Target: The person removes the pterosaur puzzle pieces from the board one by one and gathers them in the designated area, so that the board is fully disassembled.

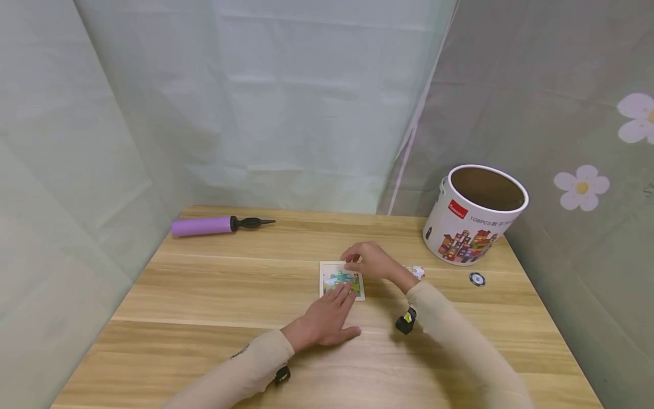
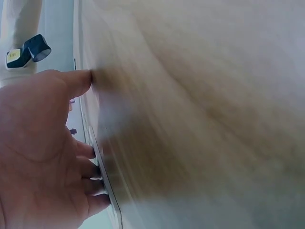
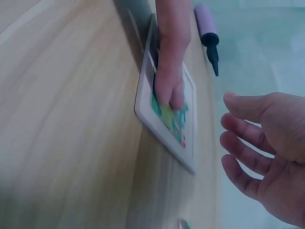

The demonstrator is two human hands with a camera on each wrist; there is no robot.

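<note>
A small square jigsaw board (image 1: pixel 329 266) with a pale frame and a green and blue picture lies on the table. My left hand (image 1: pixel 327 318) rests its straight fingertips on the picture from the near side, thumb spread towards the table. In the left wrist view, those fingers meet the thin edge of the board (image 2: pixel 107 176). Over the board's far right corner hovers my right hand (image 1: pixel 374 260), its fingers loosely bent. The right wrist view shows that hand (image 3: pixel 271 143) with nothing between thumb and fingers, apart from the board (image 3: pixel 162 137). Fingers cover part of the picture.
Colourful jigsaw pieces (image 1: pixel 418 272) lie partly hidden beyond my right wrist. A dark poker chip (image 1: pixel 477 279) is farther right, below a large white bucket (image 1: pixel 434 233). At the back left lies a purple hand pump (image 1: pixel 204 226) with a black nozzle. Cloth walls (image 1: pixel 306 113) border the table.
</note>
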